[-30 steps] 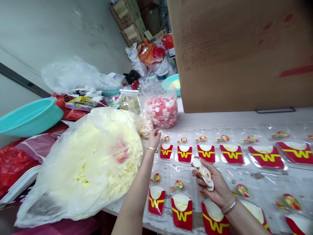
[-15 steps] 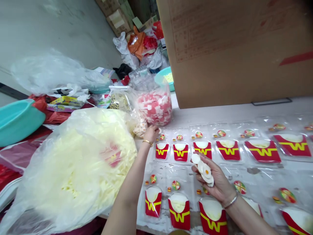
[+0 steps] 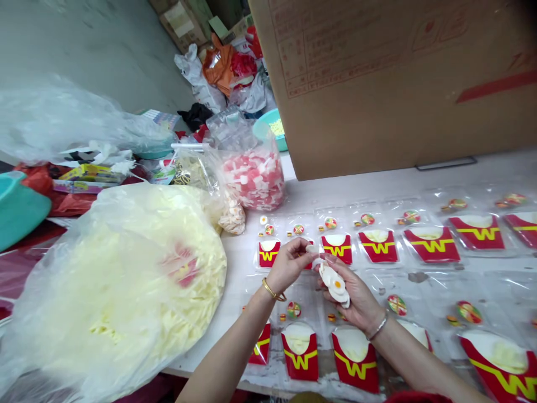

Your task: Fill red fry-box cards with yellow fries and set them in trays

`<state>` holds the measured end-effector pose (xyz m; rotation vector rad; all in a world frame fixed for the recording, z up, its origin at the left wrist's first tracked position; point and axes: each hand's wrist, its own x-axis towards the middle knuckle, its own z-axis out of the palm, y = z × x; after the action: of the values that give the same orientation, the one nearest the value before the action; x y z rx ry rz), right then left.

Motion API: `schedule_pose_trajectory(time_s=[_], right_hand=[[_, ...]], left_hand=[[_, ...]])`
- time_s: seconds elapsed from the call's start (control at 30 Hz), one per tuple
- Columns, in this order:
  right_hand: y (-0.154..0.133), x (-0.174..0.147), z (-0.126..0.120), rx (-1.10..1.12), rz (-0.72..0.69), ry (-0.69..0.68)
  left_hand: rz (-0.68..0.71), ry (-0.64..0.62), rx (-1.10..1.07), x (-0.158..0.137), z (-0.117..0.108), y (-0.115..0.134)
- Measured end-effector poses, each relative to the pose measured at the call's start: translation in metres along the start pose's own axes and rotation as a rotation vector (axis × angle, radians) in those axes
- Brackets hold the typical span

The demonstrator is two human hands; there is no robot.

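My right hand (image 3: 356, 299) is closed around several toy fried eggs (image 3: 334, 284), white discs, the top one with an orange yolk. Beside it, my left hand (image 3: 291, 262) pinches a white egg piece (image 3: 311, 249) at the end of that bunch. Below and behind the hands are clear blister trays with red fries boxes (image 3: 380, 244) bearing a yellow W, tiny burgers (image 3: 331, 317) and round pizza pieces (image 3: 294, 309). A single fried egg (image 3: 263, 220) lies in the upper part of the far-left back tray.
A large clear bag of pale yellow pieces (image 3: 138, 268) covers the left side. Behind stand a bag of pink and white pieces (image 3: 255, 176) and a small bag of egg pieces (image 3: 232, 215). A big cardboard box (image 3: 390, 95) stands at the back right.
My left hand has come from the far-left back tray to the bunch in my right hand. A fried egg now lies in that tray. The view has shifted slightly right.
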<state>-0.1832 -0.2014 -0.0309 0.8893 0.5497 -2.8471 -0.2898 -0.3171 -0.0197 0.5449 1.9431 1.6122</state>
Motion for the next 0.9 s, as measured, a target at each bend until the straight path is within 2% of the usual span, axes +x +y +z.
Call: schedule_pose_trajectory(time_s=[0.13, 0.2, 0.27, 0.33, 0.43, 0.53, 0.63, 0.73, 0.83, 0.9], right_hand=[[-0.004, -0.001, -0.001, 0.004, 0.016, -0.023], [-0.006, -0.001, -0.002, 0.028, 0.028, -0.037], [-0.009, -0.002, -0.003, 0.051, 0.037, -0.042], [-0.012, -0.003, -0.003, 0.061, 0.042, -0.038], [-0.016, -0.004, -0.003, 0.045, 0.036, -0.023], [-0.02, -0.006, -0.001, 0.02, 0.014, -0.013], [-0.022, -0.008, 0.001, 0.015, -0.01, -0.02], [-0.022, -0.007, 0.002, 0.025, -0.025, -0.017], [-0.022, -0.005, 0.003, 0.072, -0.085, 0.047], [-0.021, -0.004, 0.003, 0.108, -0.125, 0.089]], left_hand=[[0.264, 0.245, 0.428, 0.038, -0.041, -0.011], [0.411, 0.285, 0.675, 0.061, -0.061, -0.018], [0.502, 0.221, 0.87, 0.08, -0.074, -0.026], [0.532, 0.112, 1.038, 0.092, -0.082, -0.033], [0.526, -0.035, 1.229, 0.097, -0.088, -0.042], [0.508, -0.144, 1.322, 0.094, -0.091, -0.042], [0.477, -0.135, 1.252, 0.081, -0.082, -0.028], [0.409, -0.075, 0.974, 0.05, -0.05, 0.004], [0.276, -0.25, 0.732, 0.009, -0.008, 0.037], [0.214, -0.247, 0.648, -0.011, 0.015, 0.05]])
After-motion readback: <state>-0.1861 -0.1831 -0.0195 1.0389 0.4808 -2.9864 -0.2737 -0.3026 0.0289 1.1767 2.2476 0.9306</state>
